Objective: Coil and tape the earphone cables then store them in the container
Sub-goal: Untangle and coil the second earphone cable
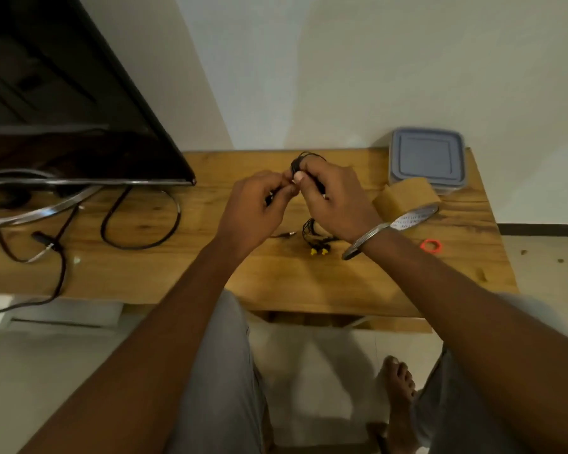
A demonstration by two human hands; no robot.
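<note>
Both hands are raised above the wooden table (358,290), holding a black earphone cable (304,158) between them. My right hand (335,194) grips the cable's loops, which stick out above its fingers. My left hand (259,208) pinches the same cable beside the right thumb. A second black earphone (317,235) with yellow tips lies bundled on the table below the hands, its jack pointing left. A roll of brown tape (407,199) lies to the right. The grey lidded container (427,158) stands at the table's back right corner.
A dark television (63,103) on a metal stand fills the left, with black power cables (138,221) looping over the table. A small red ring (431,246) lies near the right edge. My legs and a bare foot show below the table.
</note>
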